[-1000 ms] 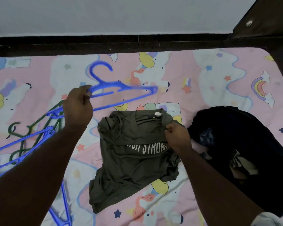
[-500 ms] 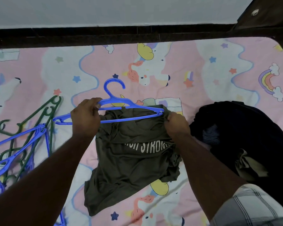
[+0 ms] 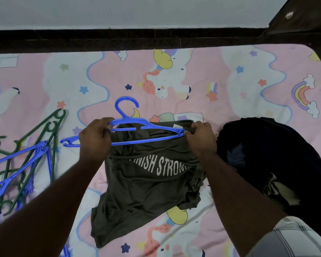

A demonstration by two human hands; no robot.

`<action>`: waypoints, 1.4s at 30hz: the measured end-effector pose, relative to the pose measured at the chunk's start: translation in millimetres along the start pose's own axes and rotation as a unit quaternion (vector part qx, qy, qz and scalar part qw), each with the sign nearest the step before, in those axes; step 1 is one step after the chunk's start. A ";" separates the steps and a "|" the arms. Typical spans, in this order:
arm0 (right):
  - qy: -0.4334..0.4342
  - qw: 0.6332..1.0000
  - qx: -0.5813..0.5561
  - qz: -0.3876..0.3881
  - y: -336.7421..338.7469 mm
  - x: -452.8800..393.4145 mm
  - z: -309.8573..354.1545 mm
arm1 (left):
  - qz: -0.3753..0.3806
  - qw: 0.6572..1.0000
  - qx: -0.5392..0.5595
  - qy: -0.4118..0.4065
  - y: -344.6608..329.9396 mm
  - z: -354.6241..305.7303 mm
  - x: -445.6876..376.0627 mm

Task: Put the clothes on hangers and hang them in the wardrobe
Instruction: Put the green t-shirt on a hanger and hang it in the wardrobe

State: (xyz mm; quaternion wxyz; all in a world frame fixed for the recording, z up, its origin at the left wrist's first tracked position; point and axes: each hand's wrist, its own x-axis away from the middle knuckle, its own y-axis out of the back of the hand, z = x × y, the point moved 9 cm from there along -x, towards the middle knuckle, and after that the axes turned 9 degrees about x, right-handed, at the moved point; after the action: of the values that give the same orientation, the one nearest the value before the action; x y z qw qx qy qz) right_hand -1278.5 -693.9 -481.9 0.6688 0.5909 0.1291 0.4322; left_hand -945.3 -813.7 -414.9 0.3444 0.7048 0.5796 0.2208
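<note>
A pink bedsheet (image 3: 220, 75) printed with unicorns, stars and rainbows fills the view, running up to a dark bed frame (image 3: 119, 38) at the far edge. On the right of it sits a heap of dark clothes (image 3: 278, 145), bunched and rumpled. Centre stage, an olive T-shirt (image 3: 146, 191) lies crumpled on the sheet, white lettering "FINISH STRONG" across it, collar end toward the far side. Off to the left, a loose pile of spare hangers (image 3: 22, 164), blue and green, tangled over each other. Now the action: a blue hanger (image 3: 130, 123) lies across the shirt's collar end, hook pointing away, its left tip sticking out past the shirt. The left hand (image 3: 95, 140) grips the hanger's left shoulder, fingers curled over the bar, thumb side tucked by the collar. The right hand (image 3: 200, 138) pinches the olive fabric just at the hanger's right tip, knuckles bent, cloth gathered beneath the fingers. Whether that tip is already inside the neck opening, hard to tell.
</note>
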 end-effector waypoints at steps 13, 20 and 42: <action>-0.021 0.999 -0.009 0.045 3.5 -15.3 -15.0 | 0.051 0.985 0.049 0.157 -25.8 32.9 -29.2; -0.028 0.998 -0.002 0.055 -3.8 -29.0 -16.6 | 0.113 0.977 -0.001 0.182 -60.8 43.4 -55.7; 0.092 0.968 -0.225 0.055 34.7 -40.6 31.9 | 0.142 0.966 0.115 0.184 -88.9 27.9 -61.9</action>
State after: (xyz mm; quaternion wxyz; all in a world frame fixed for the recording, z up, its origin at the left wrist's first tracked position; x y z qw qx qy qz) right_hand -1295.5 -747.7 -455.8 0.7451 0.3889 0.0568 0.5389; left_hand -998.8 -872.1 -493.9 0.1134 0.7623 0.5482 0.3250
